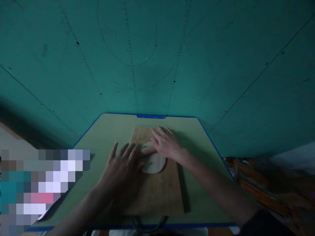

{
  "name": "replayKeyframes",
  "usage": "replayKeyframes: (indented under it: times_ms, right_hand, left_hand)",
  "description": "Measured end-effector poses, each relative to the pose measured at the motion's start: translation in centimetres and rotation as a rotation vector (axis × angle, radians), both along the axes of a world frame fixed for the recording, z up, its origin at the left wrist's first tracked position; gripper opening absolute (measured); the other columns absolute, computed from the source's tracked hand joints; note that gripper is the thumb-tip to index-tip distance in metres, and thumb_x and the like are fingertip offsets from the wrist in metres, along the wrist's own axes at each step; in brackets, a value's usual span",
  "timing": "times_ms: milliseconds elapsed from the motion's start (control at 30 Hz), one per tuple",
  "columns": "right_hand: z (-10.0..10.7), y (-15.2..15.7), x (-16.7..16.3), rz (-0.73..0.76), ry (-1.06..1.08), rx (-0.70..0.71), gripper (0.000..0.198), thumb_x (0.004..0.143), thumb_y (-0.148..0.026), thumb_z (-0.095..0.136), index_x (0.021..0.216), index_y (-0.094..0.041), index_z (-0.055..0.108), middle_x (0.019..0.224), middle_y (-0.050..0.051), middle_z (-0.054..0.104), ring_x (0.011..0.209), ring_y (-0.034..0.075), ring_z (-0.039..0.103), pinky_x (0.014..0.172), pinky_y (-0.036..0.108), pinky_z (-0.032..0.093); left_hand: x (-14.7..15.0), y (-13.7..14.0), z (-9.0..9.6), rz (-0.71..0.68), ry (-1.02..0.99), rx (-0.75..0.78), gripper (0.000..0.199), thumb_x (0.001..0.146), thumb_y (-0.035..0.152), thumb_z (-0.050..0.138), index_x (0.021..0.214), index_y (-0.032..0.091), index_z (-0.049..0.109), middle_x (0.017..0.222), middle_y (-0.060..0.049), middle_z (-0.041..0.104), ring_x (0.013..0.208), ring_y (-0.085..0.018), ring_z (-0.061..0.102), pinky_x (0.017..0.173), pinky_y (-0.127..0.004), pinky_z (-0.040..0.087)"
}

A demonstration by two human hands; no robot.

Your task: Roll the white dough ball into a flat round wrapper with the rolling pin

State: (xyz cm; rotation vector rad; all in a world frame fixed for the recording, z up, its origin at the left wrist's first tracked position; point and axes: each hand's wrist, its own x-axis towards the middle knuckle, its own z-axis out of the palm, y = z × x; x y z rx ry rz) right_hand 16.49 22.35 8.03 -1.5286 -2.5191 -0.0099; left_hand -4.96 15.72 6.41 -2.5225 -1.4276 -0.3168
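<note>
A flat, round sheet of dough [154, 165] lies on a wooden cutting board [157, 193]. Across its upper part runs a rolling pin [149, 150], of which only a short middle stretch shows between my hands. My left hand [124, 159] rests over the pin's left end, its fingers spread and pointing away from me. Over the right end lies my right hand [166, 143], palm down with the fingers stretched out. Both hands press on the pin from above rather than wrapping round it. The pin's ends are hidden under them.
The board sits on a pale table [108, 127] with a blue edge, and a metal handle [149, 226] is at its near side. A green wall [152, 78] marked with drawn lines rises behind the table. Orange items [253, 173] lie low at the right. Part of the left is pixelated.
</note>
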Motion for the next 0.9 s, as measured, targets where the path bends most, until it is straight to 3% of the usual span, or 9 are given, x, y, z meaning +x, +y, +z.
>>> replayKeyframes:
  times_ms: [133, 300, 433, 667, 767, 900]
  right_hand:
    - [0.3, 3.3, -3.2, 0.050, 0.006, -0.051, 0.048, 0.106, -0.037, 0.032, 0.143, -0.015, 0.054, 0.151, 0.016, 0.050, 0.142, 0.027, 0.042, 0.121, 0.048, 0.023]
    - [0.6, 4.6, -3.8, 0.062, -0.015, -0.213, 0.050, 0.106, -0.042, 0.033, 0.144, -0.018, 0.053, 0.157, 0.015, 0.042, 0.148, 0.028, 0.034, 0.122, 0.049, 0.019]
    - [0.3, 2.0, -1.5, 0.085, -0.004, -0.172, 0.055, 0.105, -0.042, 0.033, 0.152, -0.014, 0.044, 0.162, 0.015, 0.032, 0.151, 0.028, 0.027, 0.124, 0.047, 0.016]
    - [-1.5, -5.5, 4.5, 0.220, 0.078, -0.039, 0.051, 0.105, -0.037, 0.035, 0.151, -0.016, 0.044, 0.158, 0.013, 0.041, 0.149, 0.026, 0.030, 0.124, 0.052, 0.023]
    - [-1.8, -7.3, 5.9, 0.234, 0.077, -0.013, 0.052, 0.104, -0.037, 0.041, 0.152, -0.016, 0.042, 0.160, 0.014, 0.038, 0.150, 0.026, 0.028, 0.122, 0.054, 0.027]
    - [-1.5, -6.7, 5.3, 0.217, 0.042, -0.014, 0.052, 0.104, -0.038, 0.040, 0.151, -0.014, 0.044, 0.160, 0.015, 0.037, 0.150, 0.028, 0.029, 0.123, 0.054, 0.025]
  left_hand:
    - [1.5, 1.7, 0.2, 0.001, -0.010, -0.112, 0.051, 0.101, 0.049, 0.038, 0.136, 0.015, 0.055, 0.136, -0.019, 0.063, 0.125, -0.033, 0.061, 0.103, -0.053, 0.050]
    - [3.4, 1.6, 0.5, 0.130, 0.045, -0.110, 0.070, 0.097, 0.056, 0.043, 0.142, 0.004, 0.048, 0.147, -0.026, 0.051, 0.136, -0.041, 0.050, 0.107, -0.057, 0.045]
    - [5.5, -1.5, 0.3, 0.082, 0.071, -0.077, 0.073, 0.094, 0.054, 0.049, 0.145, 0.001, 0.046, 0.151, -0.027, 0.046, 0.137, -0.041, 0.048, 0.109, -0.053, 0.046]
    - [7.5, -7.0, -1.2, -0.137, -0.055, 0.025, 0.081, 0.092, 0.067, 0.042, 0.146, 0.007, 0.048, 0.153, -0.022, 0.045, 0.144, -0.038, 0.040, 0.115, -0.051, 0.041]
    - [6.0, -7.0, -1.0, -0.122, -0.051, 0.066, 0.071, 0.097, 0.057, 0.038, 0.145, 0.008, 0.050, 0.152, -0.021, 0.047, 0.142, -0.036, 0.043, 0.114, -0.053, 0.040]
    - [2.6, -3.9, 0.0, 0.000, 0.023, 0.009, 0.061, 0.099, 0.047, 0.041, 0.139, 0.004, 0.054, 0.146, -0.024, 0.053, 0.138, -0.040, 0.047, 0.112, -0.059, 0.040]
